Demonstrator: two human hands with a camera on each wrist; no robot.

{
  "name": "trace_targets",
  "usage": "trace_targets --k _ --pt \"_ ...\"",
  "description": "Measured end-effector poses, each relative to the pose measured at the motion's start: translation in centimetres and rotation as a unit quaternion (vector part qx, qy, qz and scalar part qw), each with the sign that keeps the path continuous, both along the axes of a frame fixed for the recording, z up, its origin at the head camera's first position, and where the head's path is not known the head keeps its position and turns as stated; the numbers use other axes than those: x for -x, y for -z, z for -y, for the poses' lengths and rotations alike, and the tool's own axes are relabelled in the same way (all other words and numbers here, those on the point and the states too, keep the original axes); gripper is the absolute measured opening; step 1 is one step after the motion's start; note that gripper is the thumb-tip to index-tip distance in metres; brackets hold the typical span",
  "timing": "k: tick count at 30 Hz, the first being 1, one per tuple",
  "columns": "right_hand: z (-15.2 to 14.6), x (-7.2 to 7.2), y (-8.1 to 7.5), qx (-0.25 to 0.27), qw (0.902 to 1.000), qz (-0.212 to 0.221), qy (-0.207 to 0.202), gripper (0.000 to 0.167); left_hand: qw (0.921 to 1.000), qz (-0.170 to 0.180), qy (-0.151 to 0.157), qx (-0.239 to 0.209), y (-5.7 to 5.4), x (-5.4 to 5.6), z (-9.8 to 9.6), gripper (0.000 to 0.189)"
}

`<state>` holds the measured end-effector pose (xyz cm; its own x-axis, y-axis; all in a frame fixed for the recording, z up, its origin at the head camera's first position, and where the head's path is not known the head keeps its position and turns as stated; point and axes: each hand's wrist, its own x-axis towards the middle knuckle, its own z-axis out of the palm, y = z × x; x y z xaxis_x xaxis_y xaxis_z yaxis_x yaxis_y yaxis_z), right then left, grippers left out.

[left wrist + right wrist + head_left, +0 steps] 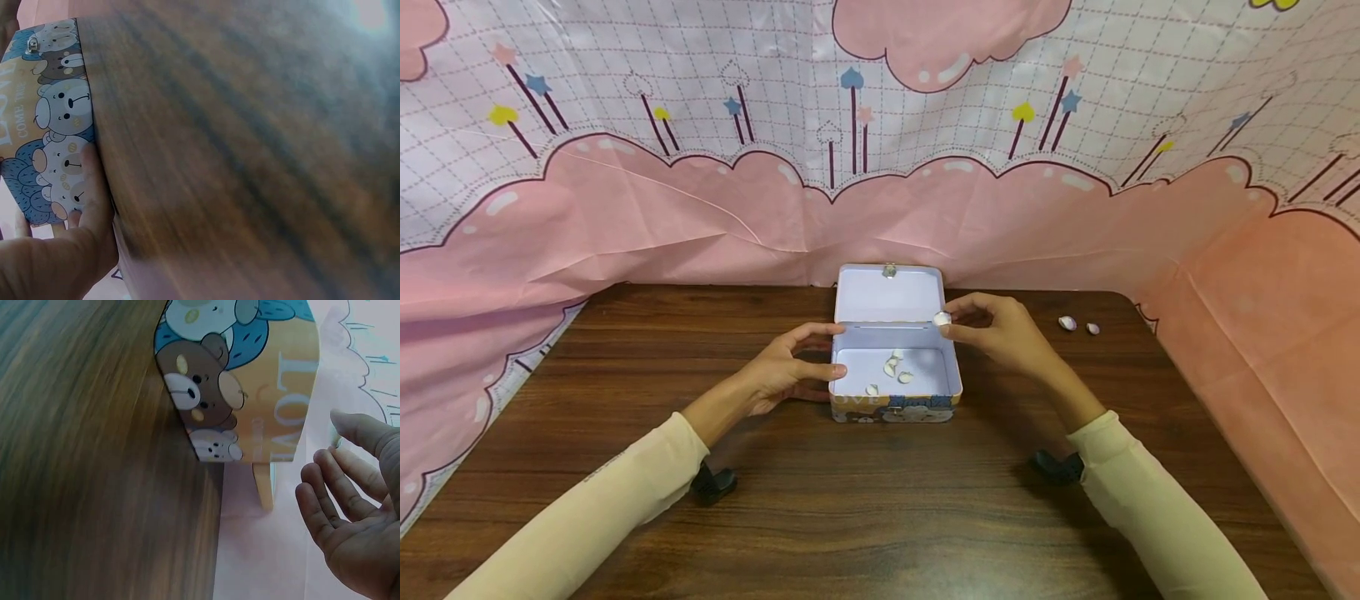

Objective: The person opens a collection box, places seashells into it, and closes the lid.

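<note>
An open tin box [895,408] printed with cartoon bears stands on the table, its hinged lid [891,293] raised at the back. Several small pale seashells [906,377] lie scattered on its floor. My left hand [786,367] grips the box's left end, thumb and fingers spread along the side; in the left wrist view the hand [69,250] wraps the printed corner. Between thumb and fingertips, my right hand [992,329] pinches a white seashell [942,319] above the box's right rim, near the lid. That shell [335,436] is mostly hidden by the fingers in the right wrist view.
Two more seashells [1067,323] lie on the wooden table [880,508] at the back right. A pink and white patterned cloth [737,217] hangs along the back edge and right side. Black wrist mounts [1056,467] stick out beneath both cuffs.
</note>
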<state>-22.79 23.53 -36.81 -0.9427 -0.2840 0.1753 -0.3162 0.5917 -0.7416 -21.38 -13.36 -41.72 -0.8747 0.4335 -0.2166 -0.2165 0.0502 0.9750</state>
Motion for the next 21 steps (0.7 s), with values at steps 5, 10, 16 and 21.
trace_targets --k 5,10,16,21 --pt "0.9 0.1 -0.1 0.010 0.9999 0.003 -0.005 0.035 1.0000 0.000 0.002 -0.001 -0.1 0.1 0.0 0.079" --pt "1.8 0.2 0.1 0.013 0.9998 0.004 -0.017 0.036 1.0000 0.000 0.000 0.002 -0.1 0.1 0.0 0.078" --pt "3.2 0.2 0.1 0.019 0.9995 0.003 -0.025 0.034 1.0000 0.005 -0.005 -0.003 -0.1 0.0 0.0 0.077" --pt "4.2 0.1 0.2 0.023 0.9992 0.006 -0.033 0.033 1.0000 0.004 -0.005 -0.004 0.0 0.0 0.0 0.077"
